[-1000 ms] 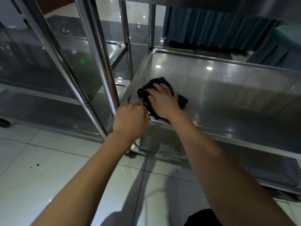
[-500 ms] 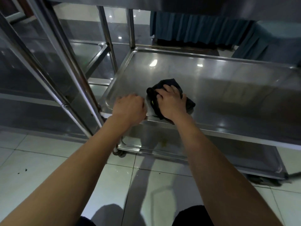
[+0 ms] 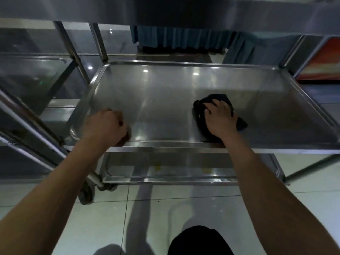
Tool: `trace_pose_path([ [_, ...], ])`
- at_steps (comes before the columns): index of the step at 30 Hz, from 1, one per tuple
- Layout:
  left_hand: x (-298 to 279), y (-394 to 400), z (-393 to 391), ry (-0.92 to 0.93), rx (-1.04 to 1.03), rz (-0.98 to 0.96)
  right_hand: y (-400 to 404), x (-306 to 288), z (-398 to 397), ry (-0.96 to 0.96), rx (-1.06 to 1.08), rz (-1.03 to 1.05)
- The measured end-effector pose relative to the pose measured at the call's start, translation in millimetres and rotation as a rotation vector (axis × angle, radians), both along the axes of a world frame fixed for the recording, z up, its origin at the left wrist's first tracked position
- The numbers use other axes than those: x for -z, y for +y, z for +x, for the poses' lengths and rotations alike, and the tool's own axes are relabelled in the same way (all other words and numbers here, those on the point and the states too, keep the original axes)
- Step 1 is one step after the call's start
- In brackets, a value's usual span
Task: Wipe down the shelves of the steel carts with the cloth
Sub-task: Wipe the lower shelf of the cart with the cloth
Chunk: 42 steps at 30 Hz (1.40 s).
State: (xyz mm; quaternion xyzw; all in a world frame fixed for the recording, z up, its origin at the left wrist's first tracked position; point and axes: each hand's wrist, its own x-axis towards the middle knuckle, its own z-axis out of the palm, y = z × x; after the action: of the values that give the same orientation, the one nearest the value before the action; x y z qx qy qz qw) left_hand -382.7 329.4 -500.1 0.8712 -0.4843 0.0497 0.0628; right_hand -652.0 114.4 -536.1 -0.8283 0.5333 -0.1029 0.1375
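A steel cart fills the view, and its middle shelf [image 3: 165, 100] is a shallow tray with a raised rim. A dark cloth [image 3: 221, 100] lies bunched on that shelf, right of centre and near the front rim. My right hand [image 3: 219, 120] presses down on the cloth with fingers spread over it. My left hand [image 3: 105, 127] grips the shelf's front rim near the left corner, fingers curled over the edge. The hand covers much of the cloth.
The cart's top shelf [image 3: 184, 10] overhangs close above. A lower shelf [image 3: 165, 170] and a caster wheel [image 3: 86, 193] sit beneath. A second steel cart [image 3: 33, 74] stands to the left. Blue pleated fabric [image 3: 180, 37] hangs behind, and the floor is light tile [image 3: 92, 218].
My right hand has slid the cloth to the right along the shelf's front, away from the left corner. My left hand stays gripping the front rim near that corner.
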Motion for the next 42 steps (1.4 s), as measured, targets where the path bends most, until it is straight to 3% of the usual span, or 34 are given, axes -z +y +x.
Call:
trace_pose_path([
  [8, 3.2, 10.8, 18.7, -0.031, 0.057, 0.052, 0.0, -0.1, 59.7, 0.055, -0.030, 0.014],
  [17, 6.4, 19.0, 42.6, 0.098, -0.018, 0.139, 47.0, -1.8, 204.5, 0.026, -0.309, -0.032],
  [30, 12.9, 25.0, 47.0, 0.165, -0.007, 0.166, 61.1, -2.9, 328.0, 0.048, -0.715, 0.020],
  [35, 13.5, 25.3, 46.1, 0.178, -0.015, 0.123, 66.2, -5.7, 347.2, 0.098, -0.826, 0.004],
  [42, 9.1, 22.7, 40.2, 0.161, -0.010, 0.128, 46.0, -6.5, 307.2, 0.033, -0.726, 0.052],
])
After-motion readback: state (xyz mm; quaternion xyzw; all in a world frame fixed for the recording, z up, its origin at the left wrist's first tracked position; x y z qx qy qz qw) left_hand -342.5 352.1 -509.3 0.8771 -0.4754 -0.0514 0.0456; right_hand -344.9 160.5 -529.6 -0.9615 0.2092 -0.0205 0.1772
